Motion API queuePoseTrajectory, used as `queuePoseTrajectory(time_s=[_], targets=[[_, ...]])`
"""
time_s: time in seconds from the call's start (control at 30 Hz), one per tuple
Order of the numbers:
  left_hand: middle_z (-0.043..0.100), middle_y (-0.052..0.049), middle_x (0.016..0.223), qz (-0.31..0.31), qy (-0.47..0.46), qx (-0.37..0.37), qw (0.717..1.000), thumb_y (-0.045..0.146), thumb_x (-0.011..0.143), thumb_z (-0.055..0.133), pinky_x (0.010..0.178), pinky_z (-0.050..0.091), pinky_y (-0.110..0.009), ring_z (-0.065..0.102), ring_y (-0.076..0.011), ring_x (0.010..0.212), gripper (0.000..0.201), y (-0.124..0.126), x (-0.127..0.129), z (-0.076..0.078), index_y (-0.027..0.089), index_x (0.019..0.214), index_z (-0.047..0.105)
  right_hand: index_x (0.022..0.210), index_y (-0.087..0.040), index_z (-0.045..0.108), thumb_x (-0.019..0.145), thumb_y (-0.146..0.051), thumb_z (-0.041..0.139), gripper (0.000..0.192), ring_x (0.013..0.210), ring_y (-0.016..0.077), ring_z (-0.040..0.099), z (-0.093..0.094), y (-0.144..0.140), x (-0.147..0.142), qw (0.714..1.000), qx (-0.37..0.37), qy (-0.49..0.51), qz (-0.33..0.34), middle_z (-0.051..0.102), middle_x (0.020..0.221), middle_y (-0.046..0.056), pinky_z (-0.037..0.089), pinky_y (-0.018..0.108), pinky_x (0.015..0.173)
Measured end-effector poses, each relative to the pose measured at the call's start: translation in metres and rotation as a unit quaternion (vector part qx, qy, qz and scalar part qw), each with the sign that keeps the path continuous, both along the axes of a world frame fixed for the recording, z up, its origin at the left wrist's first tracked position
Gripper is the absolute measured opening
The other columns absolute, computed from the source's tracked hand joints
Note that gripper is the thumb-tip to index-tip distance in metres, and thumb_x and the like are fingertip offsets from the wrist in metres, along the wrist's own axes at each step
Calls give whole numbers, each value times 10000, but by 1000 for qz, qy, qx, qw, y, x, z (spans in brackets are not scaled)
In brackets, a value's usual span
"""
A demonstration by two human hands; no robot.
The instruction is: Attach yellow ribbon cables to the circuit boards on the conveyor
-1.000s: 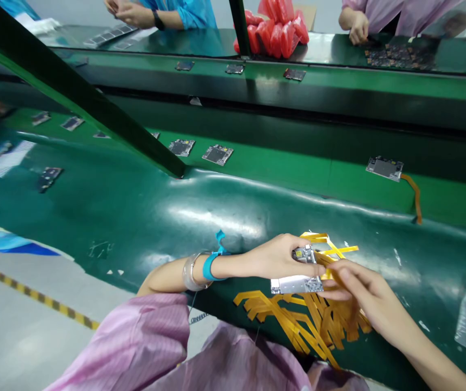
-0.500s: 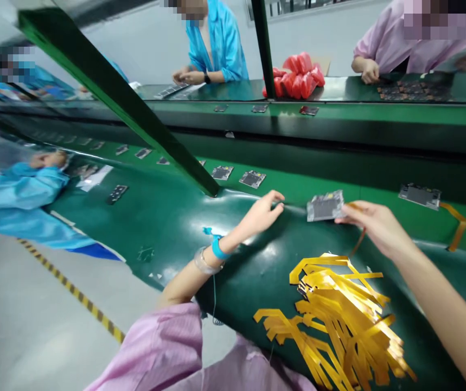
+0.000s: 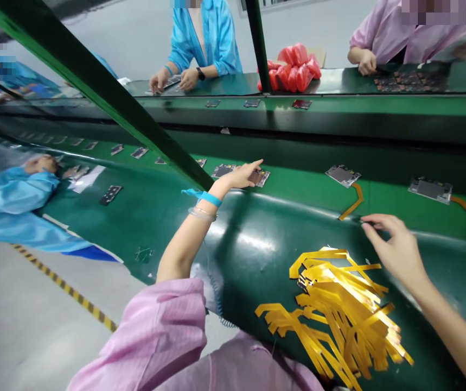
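My left hand (image 3: 241, 176), with a blue wrist strap (image 3: 210, 199), reaches over the green belt. Its fingers are stretched out above a circuit board (image 3: 262, 178) and partly cover it; whether they touch it I cannot tell. My right hand (image 3: 395, 247) is at the table's far edge, thumb and forefinger slightly apart, with nothing visible between them. Just beyond it lies a circuit board (image 3: 343, 175) on the belt, an orange flex cable (image 3: 355, 202) trailing from it toward me. Nearer me, a pile of yellow-orange flex cables (image 3: 338, 304) rests on the green table mat (image 3: 257, 260).
Another board with a cable (image 3: 430, 190) lies on the belt at right. More boards (image 3: 139, 152) line the belt to the left. A slanted green post (image 3: 135, 119) crosses the left side. Co-workers sit opposite and at left; red bundles (image 3: 293, 68) stand on the far bench.
My right hand has let go of the board, now on the belt with its cable, and drawn back toward me. My left hand has moved forward and left, over another board.
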State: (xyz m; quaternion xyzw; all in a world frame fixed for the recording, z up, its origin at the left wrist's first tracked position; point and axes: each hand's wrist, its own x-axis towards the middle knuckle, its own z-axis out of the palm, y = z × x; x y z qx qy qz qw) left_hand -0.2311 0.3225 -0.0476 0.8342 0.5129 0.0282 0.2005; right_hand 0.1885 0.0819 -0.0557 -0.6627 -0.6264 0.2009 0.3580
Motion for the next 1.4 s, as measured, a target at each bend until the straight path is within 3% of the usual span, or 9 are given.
queuePoseTrajectory(time_s=[0.1, 0.2, 0.33, 0.47, 0.6, 0.7, 0.87, 1.23, 1.4], targets=[[581, -191, 1312, 22, 10, 35, 999, 177, 592, 853, 1063, 307, -543, 385, -451, 1319, 642, 9, 12, 8, 148, 1188, 618, 976, -256, 718, 960, -330, 586, 152, 1002, 251, 637, 8, -26, -32, 982, -37, -9, 183, 731, 1008, 56, 506, 402, 909], [653, -134, 1079, 31, -13, 70, 997, 213, 681, 834, 992, 378, -451, 481, -380, 1208, 370, 0, 26, 20, 153, 966, 606, 1079, -225, 685, 994, -247, 572, 143, 1052, 259, 599, 4, -39, -57, 942, -67, -46, 324, 705, 1078, 74, 476, 413, 913], [659, -32, 912, 43, -112, 105, 987, 308, 890, 688, 792, 446, -296, 626, -227, 912, 234, -43, 53, 32, 186, 1007, 525, 936, -210, 639, 999, -195, 567, 96, 959, 259, 582, -4, -36, -70, 919, -100, -89, 370, 687, 986, 58, 422, 425, 847], [658, -16, 860, 65, -310, 41, 948, 372, 841, 749, 692, 451, -251, 639, -196, 826, 310, -105, 87, 37, 178, 930, 524, 829, -214, 561, 1045, -199, 473, 234, 914, 226, 575, 8, -31, -65, 906, -124, -60, 399, 668, 898, 20, 379, 438, 891], [656, -25, 899, 37, -374, -122, 919, 378, 829, 752, 695, 473, -251, 612, -165, 803, 309, -168, 115, 36, 164, 968, 576, 981, -263, 532, 1065, -320, 432, 143, 1010, 223, 581, 34, -45, -57, 928, -167, 73, 326, 662, 1003, 24, 410, 414, 920], [620, 3, 825, 18, -365, -187, 912, 382, 827, 750, 628, 439, -237, 570, -139, 735, 292, -210, 131, 37, 169, 919, 573, 1093, -287, 451, 1043, -390, 460, 114, 802, 178, 581, 43, -60, -55, 948, -164, 191, 193, 597, 889, -6, 465, 309, 735], [590, 46, 719, -22, -339, -210, 917, 373, 862, 718, 552, 376, -222, 527, -104, 631, 283, -255, 148, 43, 190, 838, 503, 977, -260, 619, 950, -347, 616, 92, 558, 147, 450, 39, -77, -56, 982, -100, 104, 118, 427, 621, -67, 399, 274, 596], [555, 51, 641, -37, -316, -170, 933, 380, 956, 605, 538, 382, -261, 488, -120, 540, 184, -273, 156, 40, 214, 971, 525, 917, -255, 698, 942, -320, 618, 106, 527, 154, 512, 39, -89, -58, 997, -37, 47, 49, 533, 601, -42, 434, 274, 566], [594, 16, 813, 1, -385, -282, 878, 395, 906, 683, 630, 428, -246, 534, -123, 713, 258, -264, 159, 39, 194, 929, 522, 936, -262, 649, 967, -268, 577, 78, 553, 156, 503, 39, -91, -58, 995, 2, 23, 100, 522, 637, -36, 444, 290, 612]])
